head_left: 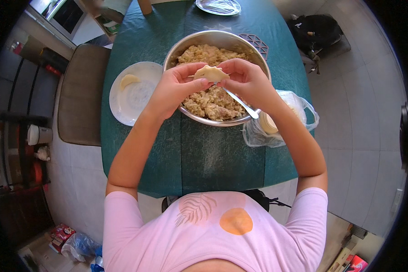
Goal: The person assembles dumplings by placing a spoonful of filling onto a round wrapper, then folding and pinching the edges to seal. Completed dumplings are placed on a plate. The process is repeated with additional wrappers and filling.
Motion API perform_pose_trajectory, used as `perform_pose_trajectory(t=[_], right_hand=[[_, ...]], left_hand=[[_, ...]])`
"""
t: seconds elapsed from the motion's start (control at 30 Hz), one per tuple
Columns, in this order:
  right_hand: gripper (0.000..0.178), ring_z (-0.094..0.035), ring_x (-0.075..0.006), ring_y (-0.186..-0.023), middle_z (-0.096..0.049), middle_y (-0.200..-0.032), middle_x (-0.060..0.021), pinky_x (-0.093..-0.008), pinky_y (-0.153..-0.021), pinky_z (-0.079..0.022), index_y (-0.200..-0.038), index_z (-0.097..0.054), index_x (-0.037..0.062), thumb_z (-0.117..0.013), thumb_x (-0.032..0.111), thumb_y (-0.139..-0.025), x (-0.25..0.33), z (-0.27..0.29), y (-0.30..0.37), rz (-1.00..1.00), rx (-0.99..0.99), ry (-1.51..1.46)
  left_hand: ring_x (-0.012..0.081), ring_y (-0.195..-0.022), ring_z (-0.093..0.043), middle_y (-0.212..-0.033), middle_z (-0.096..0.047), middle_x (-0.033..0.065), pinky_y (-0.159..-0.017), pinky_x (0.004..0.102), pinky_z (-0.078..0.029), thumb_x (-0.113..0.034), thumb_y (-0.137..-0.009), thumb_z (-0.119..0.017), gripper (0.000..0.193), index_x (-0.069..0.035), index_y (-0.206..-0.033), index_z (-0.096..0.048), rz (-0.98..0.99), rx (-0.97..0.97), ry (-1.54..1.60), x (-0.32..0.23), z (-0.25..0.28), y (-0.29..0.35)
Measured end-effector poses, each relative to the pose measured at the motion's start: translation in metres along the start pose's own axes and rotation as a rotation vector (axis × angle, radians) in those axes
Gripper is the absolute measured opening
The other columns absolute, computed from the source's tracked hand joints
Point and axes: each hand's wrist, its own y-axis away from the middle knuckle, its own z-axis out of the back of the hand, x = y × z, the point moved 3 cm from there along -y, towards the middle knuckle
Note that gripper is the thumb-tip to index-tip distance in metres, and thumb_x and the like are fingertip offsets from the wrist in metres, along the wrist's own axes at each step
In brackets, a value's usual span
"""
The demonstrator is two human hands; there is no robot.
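Observation:
A pale, half-moon dumpling [210, 74] with a wavy edge is held up over a steel bowl [171, 53] of minced filling [208, 107]. My left hand [180, 86] pinches its left end, and my right hand [245, 82] pinches the right end, thumbs on the near side. The handle of a metal spoon [244, 105] slants out of the filling and rests across the bowl's near right rim, just below my right hand. On the left, a white plate [138, 102] carries one finished-looking dumpling [129, 81].
Right of the bowl, a clear plastic bag [310, 115] holds a stack of round wrappers [268, 123], partly behind my right forearm. A lattice trivet [257, 44] lies beside the bowl on the green tablecloth [213, 156]. A wrapped plate [218, 6] sits at the far edge.

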Motion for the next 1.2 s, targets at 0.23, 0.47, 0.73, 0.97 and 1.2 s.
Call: perform_pose_trajectory(t=[0.23,0.47,0.73,0.97,1.2], right_hand=[[0.026,-0.067,-0.0178,-0.087,-0.066,-0.096,-0.0122,-0.0282,-0.077,-0.054,-0.106,-0.059,-0.0027,-0.065,0.002,-0.081,0.014,-0.018,0.004,0.211,-0.060,0.161],[0.019,-0.068,-0.0192,-0.086,-0.065,-0.095,-0.0138,-0.0295,-0.076,-0.055,-0.100,-0.059,-0.0036,-0.064,0.001,-0.083,0.031,-0.032,0.012,0.300,-0.079,0.143],[0.016,-0.068,-0.0196,-0.085,-0.065,-0.093,-0.0136,-0.0295,-0.074,-0.055,-0.098,-0.059,-0.0035,-0.063,0.001,-0.084,0.027,-0.031,0.010,0.327,-0.087,0.209],[0.018,-0.067,-0.0165,-0.086,-0.065,-0.094,-0.0118,-0.0273,-0.075,-0.054,-0.100,-0.059,-0.0037,-0.064,0.003,-0.085,0.018,-0.024,0.013,0.143,-0.068,0.164],[0.021,-0.065,-0.0151,-0.091,-0.064,-0.097,-0.0098,-0.0275,-0.079,-0.053,-0.106,-0.058,-0.0028,-0.063,0.006,-0.088,0.025,-0.031,0.017,0.072,0.032,0.167]], left_hand=[[0.0153,-0.098,-0.064,-0.108,-0.065,0.0124,-0.085,0.0260,-0.052,-0.003,-0.083,-0.068,0.039,0.002,-0.119,-0.056,-0.197,-0.061,-0.239,-0.015,-0.002,0.021],[0.0133,-0.095,-0.064,-0.103,-0.065,0.0109,-0.083,0.0240,-0.052,-0.003,-0.085,-0.066,0.021,0.001,-0.105,-0.061,-0.357,-0.174,-0.254,-0.016,-0.003,0.034],[0.0118,-0.092,-0.063,-0.108,-0.064,0.0123,-0.078,0.0224,-0.052,-0.004,-0.087,-0.064,0.018,0.001,-0.104,-0.061,-0.342,-0.177,-0.256,-0.006,-0.001,0.029],[0.0142,-0.095,-0.063,-0.108,-0.063,0.0113,-0.080,0.0256,-0.054,-0.010,-0.084,-0.069,0.034,0.002,-0.114,-0.058,-0.073,-0.012,-0.136,-0.001,-0.001,0.023],[0.0178,-0.096,-0.063,-0.110,-0.062,0.0132,-0.081,0.0292,-0.055,-0.010,-0.087,-0.063,0.033,0.002,-0.117,-0.056,0.086,-0.193,0.026,-0.015,0.044,0.054]])
